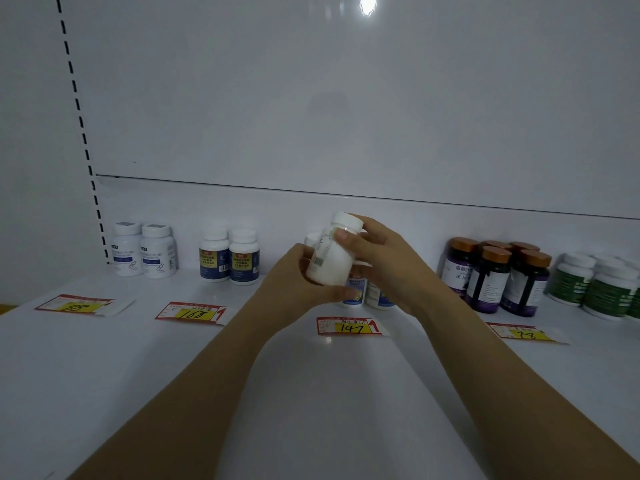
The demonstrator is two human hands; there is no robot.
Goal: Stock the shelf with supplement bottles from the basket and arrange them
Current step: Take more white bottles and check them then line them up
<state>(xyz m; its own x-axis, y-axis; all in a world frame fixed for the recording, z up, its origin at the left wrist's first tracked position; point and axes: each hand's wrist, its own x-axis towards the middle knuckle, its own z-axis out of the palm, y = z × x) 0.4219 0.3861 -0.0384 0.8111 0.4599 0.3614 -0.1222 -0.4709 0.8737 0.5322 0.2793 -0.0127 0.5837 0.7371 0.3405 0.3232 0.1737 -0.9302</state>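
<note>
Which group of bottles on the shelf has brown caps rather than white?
The dark purple bottles, second group from the right, behind the price tag reading 73. Every other visible cap on the shelf is white.

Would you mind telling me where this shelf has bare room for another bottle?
Bare gaps lie between the two white bottles and the blue-labelled pair, and between that pair and the left hand. The shelf in front of the price tags is bare. The brown-capped bottles and green-labelled bottles are crowded.

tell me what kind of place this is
Likely a pharmacy or health shop: a white shelf with grouped supplement bottles, handwritten price tags in front, and slotted shelving uprights.
</note>
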